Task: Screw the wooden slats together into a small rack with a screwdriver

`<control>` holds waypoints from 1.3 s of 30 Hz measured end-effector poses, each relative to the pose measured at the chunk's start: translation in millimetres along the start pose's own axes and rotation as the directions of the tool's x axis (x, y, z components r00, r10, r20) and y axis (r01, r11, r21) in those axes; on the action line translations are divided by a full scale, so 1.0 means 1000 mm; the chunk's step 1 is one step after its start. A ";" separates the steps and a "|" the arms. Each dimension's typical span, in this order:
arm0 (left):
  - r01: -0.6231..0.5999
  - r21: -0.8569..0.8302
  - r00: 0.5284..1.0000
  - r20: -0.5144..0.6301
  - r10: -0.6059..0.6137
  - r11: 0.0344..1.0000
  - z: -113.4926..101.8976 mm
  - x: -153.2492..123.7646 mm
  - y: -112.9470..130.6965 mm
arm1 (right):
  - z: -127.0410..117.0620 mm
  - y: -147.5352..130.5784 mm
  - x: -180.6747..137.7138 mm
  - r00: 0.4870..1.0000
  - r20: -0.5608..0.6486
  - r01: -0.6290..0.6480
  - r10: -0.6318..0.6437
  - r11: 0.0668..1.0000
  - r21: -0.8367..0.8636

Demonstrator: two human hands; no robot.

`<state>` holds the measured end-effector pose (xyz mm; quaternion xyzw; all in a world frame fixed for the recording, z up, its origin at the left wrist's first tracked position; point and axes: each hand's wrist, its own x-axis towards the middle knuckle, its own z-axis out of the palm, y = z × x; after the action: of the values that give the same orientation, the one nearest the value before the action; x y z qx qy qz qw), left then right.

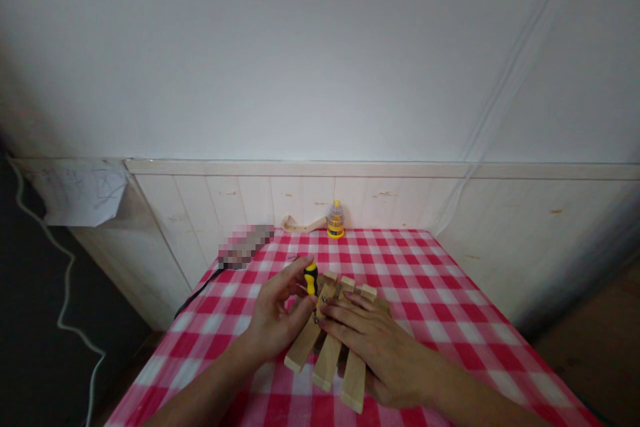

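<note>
My left hand (280, 310) is closed round a small screwdriver (311, 278) with a yellow and black handle, held upright over the wooden piece. Its tip is hidden by my fingers. Under both hands lies a slatted wooden assembly (327, 361), made of several pale bars joined by a crosspiece. Dark metal screws (324, 300) show on it between my hands. My right hand (377, 340) rests flat across the bars from the right, fingers stretched out, and covers part of the wood.
A red and white checked cloth (425, 280) covers the table. At the back stand a clear, yellow-based bit holder (336, 221) and a curved wooden piece (303, 225). A blurred-out object (245, 247) with a black strap lies at the left edge. A panelled wall (395, 203) borders the far side.
</note>
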<state>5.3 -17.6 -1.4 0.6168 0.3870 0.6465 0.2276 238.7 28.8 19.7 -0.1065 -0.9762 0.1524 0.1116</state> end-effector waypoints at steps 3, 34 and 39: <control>-0.030 0.023 1.000 0.002 0.030 0.999 0.001 -0.001 0.000 | 0.000 0.001 0.000 1.000 0.006 0.012 -0.012 1.000 -0.003; -0.128 0.165 0.989 0.088 0.115 0.978 -0.005 -0.001 -0.001 | -0.005 -0.004 0.001 1.000 0.018 -0.012 0.012 1.000 -0.005; -0.124 0.153 0.988 0.112 0.107 0.980 -0.005 -0.002 -0.003 | -0.003 -0.003 0.000 1.000 0.007 -0.001 0.001 1.000 0.002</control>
<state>-0.2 -18.6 -5.0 0.6869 0.3889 0.5929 0.1591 238.7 27.0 23.9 -0.1062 -0.9763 0.1540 0.1083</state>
